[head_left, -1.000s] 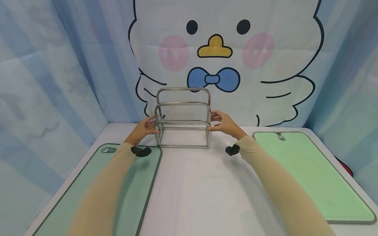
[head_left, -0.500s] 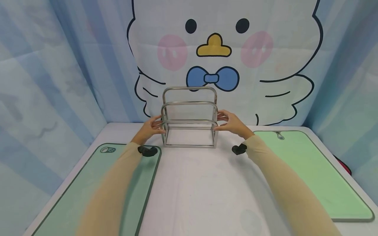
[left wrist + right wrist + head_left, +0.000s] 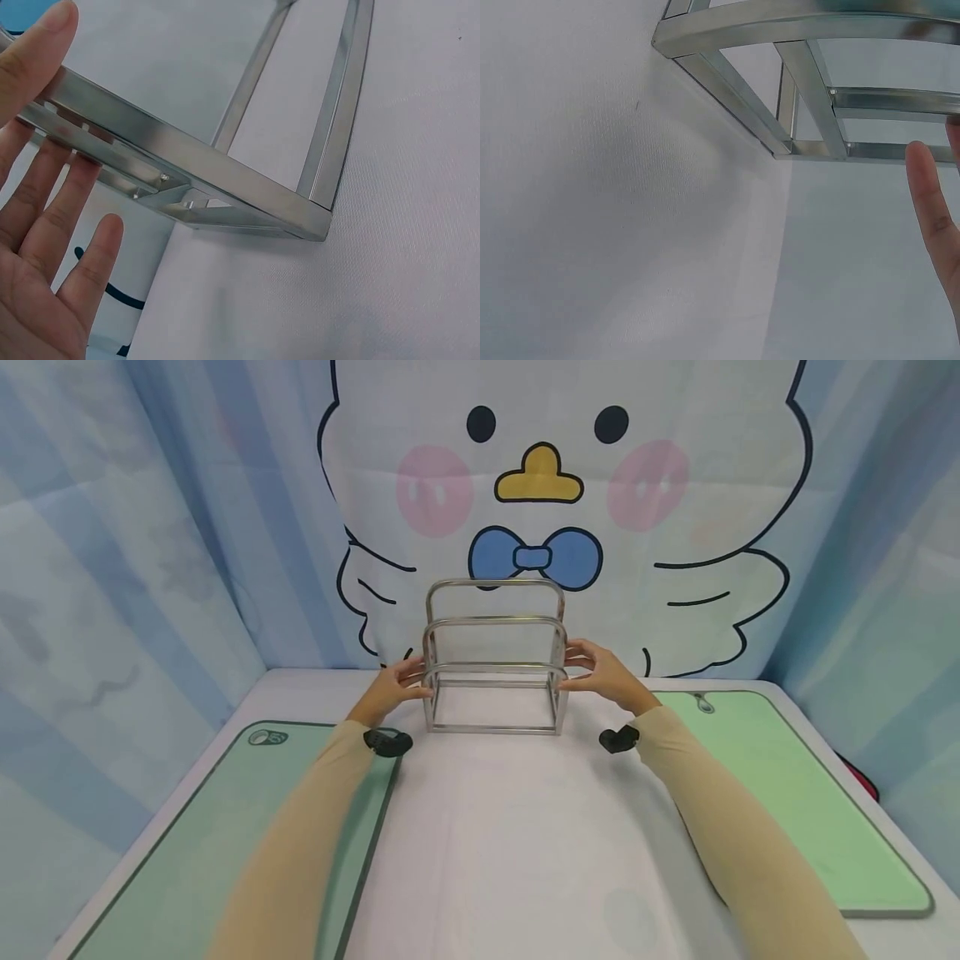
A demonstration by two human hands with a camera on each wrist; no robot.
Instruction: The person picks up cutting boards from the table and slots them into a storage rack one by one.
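A silvery metal rack [image 3: 495, 728] with three rounded upright hoops stands on the white table near the back curtain. My left hand [image 3: 392, 693] holds its left side, thumb toward the front. In the left wrist view the thumb lies on one side of the metal bar [image 3: 187, 156] and the fingers reach the other. On the opposite side my right hand [image 3: 607, 677] holds the rack, with its thumb at the front hoop. The right wrist view shows the rack's lower corner and only part of the right hand [image 3: 941, 232]; its thumb is out of sight there.
A green cutting board [image 3: 225, 827] lies at the left, partly under my left arm. Another, brighter green board [image 3: 802, 810] lies at the right, overlapped by my right sleeve. A curtain [image 3: 540, 643] with a cartoon bird rises behind the table. Something red [image 3: 861, 777] peeks out at the right edge.
Both hands have moved the rack to the right along the back of the table, away from the left board. Their hold on it looks the same.
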